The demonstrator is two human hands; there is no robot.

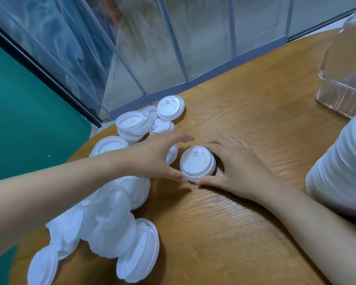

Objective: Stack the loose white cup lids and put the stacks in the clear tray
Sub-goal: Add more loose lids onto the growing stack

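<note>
Cupping a short stack of round white plastic cup lids at the middle of the oval wood-grain worktop, the right hand curls its fingers round the far side and its thumb round the near side. The left hand comes in from the other side, thumb touching the stack's near-left edge, fingers spread and loosely arched above another lid just left of the stack; whether those fingers actually pinch that lid I cannot tell.

The step in hand looks like squaring up this small stack and adding to it. To do it well, I would keep the right hand as a steady collar and let the left bring lids in the same way up as the top one, sip tab uppermost, so the rims nest.

Left of the stack and toward the person lies a heap of loose translucent-white cup lids, many on edge or upside down. More loose white lids sit beyond the stack, near the worktop's far-left edge. A tall finished column of white lids stands well right of the stack. The clear ribbed plastic tray waits far right of the stack, and nothing can be seen in it yet.
</note>
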